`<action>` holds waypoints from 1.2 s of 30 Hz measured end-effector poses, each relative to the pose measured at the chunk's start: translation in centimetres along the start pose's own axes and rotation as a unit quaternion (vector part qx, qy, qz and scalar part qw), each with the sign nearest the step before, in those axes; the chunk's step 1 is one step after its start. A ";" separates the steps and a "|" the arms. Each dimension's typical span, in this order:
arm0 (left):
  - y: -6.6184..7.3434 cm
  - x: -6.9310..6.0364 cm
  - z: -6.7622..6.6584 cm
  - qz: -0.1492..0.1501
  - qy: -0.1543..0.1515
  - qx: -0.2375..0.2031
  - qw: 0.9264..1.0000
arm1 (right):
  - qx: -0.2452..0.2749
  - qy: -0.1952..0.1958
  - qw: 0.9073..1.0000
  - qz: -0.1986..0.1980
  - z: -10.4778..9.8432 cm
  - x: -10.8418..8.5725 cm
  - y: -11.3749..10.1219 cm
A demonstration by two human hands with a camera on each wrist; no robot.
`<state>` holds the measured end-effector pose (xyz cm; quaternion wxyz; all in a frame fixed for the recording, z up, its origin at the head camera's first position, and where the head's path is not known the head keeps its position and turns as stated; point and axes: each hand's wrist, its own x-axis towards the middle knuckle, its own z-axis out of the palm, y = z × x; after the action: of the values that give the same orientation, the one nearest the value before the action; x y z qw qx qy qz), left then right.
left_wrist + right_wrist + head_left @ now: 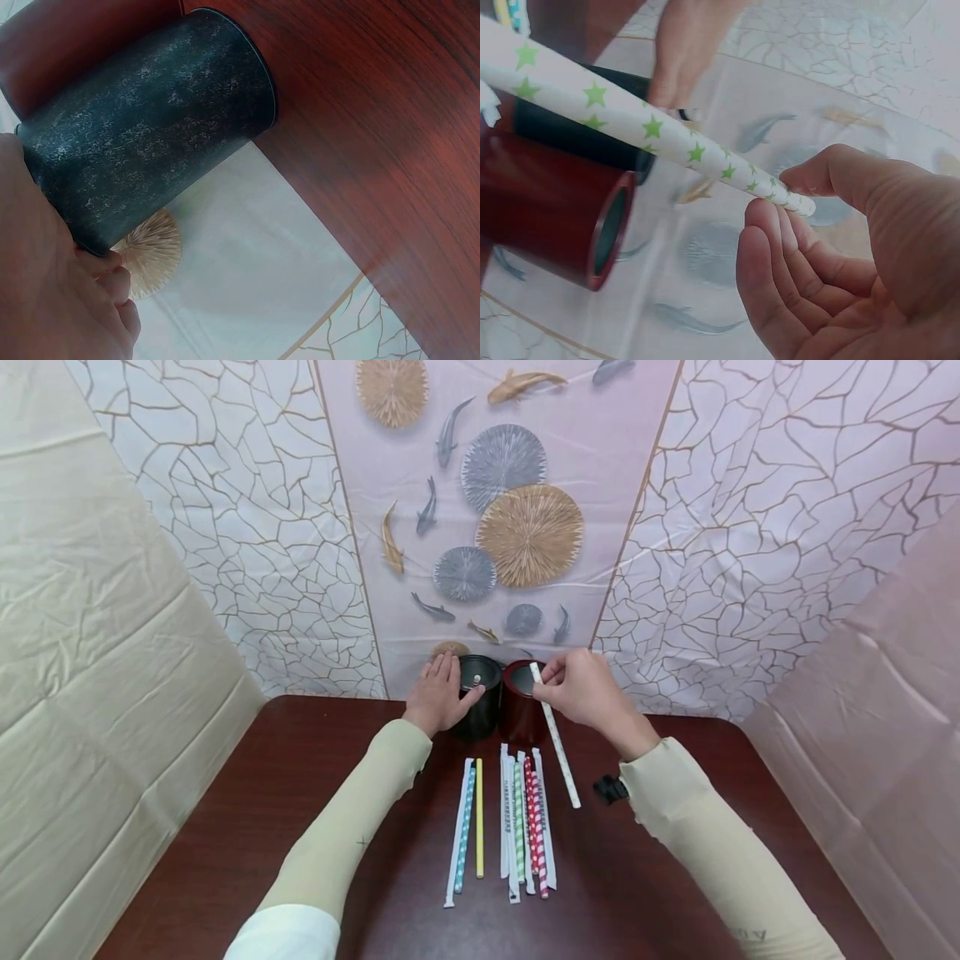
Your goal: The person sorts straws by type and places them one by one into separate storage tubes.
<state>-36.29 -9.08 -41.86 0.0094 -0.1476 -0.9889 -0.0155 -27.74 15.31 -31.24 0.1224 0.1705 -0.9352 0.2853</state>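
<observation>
A white paper straw (pixel 555 735) printed with green stars, as the right wrist view shows, is held aslant above the table (pixel 300 827), its upper end beside the mouth of a red cup (pixel 522 718). I cannot tell whether it touches the rim.

The person's right hand (pixel 588 693) pinches the straw close to that upper end between thumb and fingertips; the other fingers are bent and lie side by side. The straw's long free part slopes down toward the person.

Just left of the red cup stands a black cup (pixel 480 722), upright, with a straw tip (pixel 477 680) showing in its mouth. The left hand (pixel 438 693) rests on its rim, fingers pressed together along the outer side, thumb spread away from them across the near edge.

Nearer the person, more straws lie in two groups. On the left are a white-wrapped straw (pixel 458 835), a blue one (pixel 466 827) and a yellow one (pixel 480 818). On the right, white-wrapped straws (pixel 505 810) lie among a green-striped one (pixel 519 827) and red-and-white ones (pixel 538 843).

The dark reddish table meets a wall hanging (pixel 420 635) patterned with fish and round discs. Both forearms wear pale sleeves (pixel 337 835).
</observation>
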 end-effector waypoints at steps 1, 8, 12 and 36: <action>0.0 0.0 0.0 0.000 0.000 -0.001 1.000 | -0.001 0.006 1.000 -0.004 -0.2 0.2 -0.3; 0.0 -0.1 -0.1 -0.001 0.001 -0.002 1.000 | 0.008 0.059 0.998 -0.036 -1.8 1.6 -2.4; 0.0 0.0 0.0 -0.002 0.004 -0.003 1.000 | 0.021 0.092 0.994 -0.059 -2.4 2.3 -3.6; 0.0 0.0 0.0 -0.003 0.014 0.002 1.000 | 0.092 0.218 0.967 -0.093 -1.9 5.3 -6.5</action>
<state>-36.29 -9.03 -41.83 0.0235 -0.1441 -0.9892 -0.0152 -29.84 10.02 -24.78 0.3330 0.2009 -0.8358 0.3875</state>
